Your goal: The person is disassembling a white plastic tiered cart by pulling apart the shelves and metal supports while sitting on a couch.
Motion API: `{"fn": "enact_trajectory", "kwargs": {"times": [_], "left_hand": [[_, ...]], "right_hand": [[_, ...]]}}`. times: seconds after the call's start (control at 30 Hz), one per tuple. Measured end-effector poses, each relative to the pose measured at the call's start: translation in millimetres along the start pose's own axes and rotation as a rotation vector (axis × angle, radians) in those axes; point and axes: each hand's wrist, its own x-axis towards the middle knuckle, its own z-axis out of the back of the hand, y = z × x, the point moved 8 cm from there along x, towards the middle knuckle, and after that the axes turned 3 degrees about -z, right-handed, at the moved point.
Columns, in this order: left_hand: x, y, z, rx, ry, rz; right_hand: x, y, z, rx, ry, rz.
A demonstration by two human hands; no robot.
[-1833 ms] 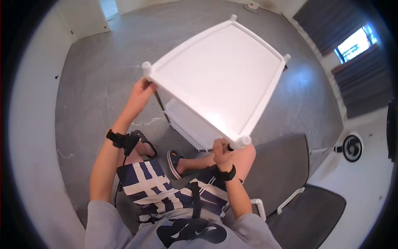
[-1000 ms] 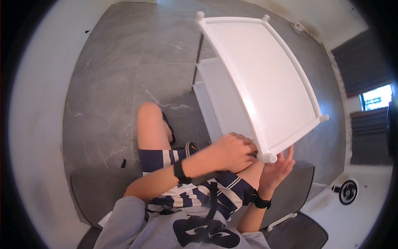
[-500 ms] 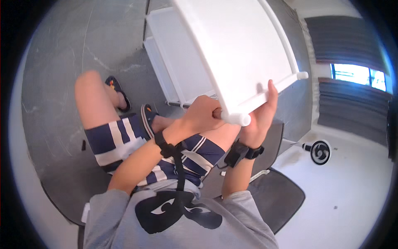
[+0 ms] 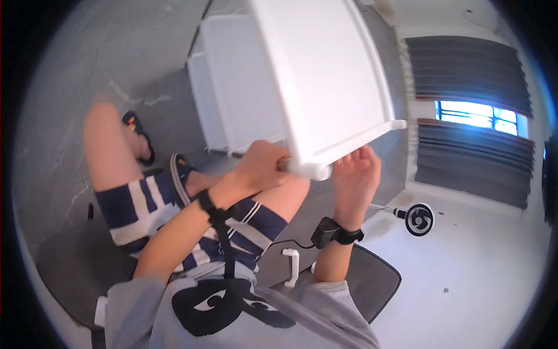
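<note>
A white tiered shelf rack leans toward me, its top tray [image 4: 331, 75] tilted with a raised rim. My left hand [image 4: 261, 166] is closed around the grey post just beside the rounded white corner piece [image 4: 314, 170]. Most of that post is hidden in my fist. To the right of the corner, my right hand [image 4: 357, 186] is raised against the tray's near rim. Its fingertips touch the edge, slightly bent, without wrapping round it. Lower white tiers [image 4: 247, 81] show behind the top one.
Dark grey cushions [image 4: 369, 282] lie under and beside me, with a white handle-shaped piece [image 4: 292, 267] by my right thigh. A black and white fan [image 4: 419, 220] stands at the right. Grey curtains [image 4: 471, 166] frame a window. Slippers [image 4: 139, 136] rest on the grey floor.
My right hand has shifted its hold: the thumb no longer lies up over the rim, and the fingertips now show at the edge. The left hand keeps its grip; the whole view has turned slightly.
</note>
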Motion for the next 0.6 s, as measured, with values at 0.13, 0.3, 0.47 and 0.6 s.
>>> {"fn": "enact_trajectory", "kwargs": {"times": [0.13, 0.3, 0.47, 0.6], "left_hand": [[-10, 9, 3, -0.084, -0.035, -0.030], [-9, -8, 5, -0.158, 0.020, 0.038], [-14, -15, 19, -0.194, -0.001, 0.066], [-17, -30, 25, -0.138, -0.047, 0.059]], "right_hand": [[-2, 62, 26, -1.737, 0.050, 0.637], [87, 165, -43, -1.734, 0.227, 1.044], [166, 106, -28, -1.872, 0.402, 0.007], [153, 115, -33, -1.771, 0.420, -0.070]]}}
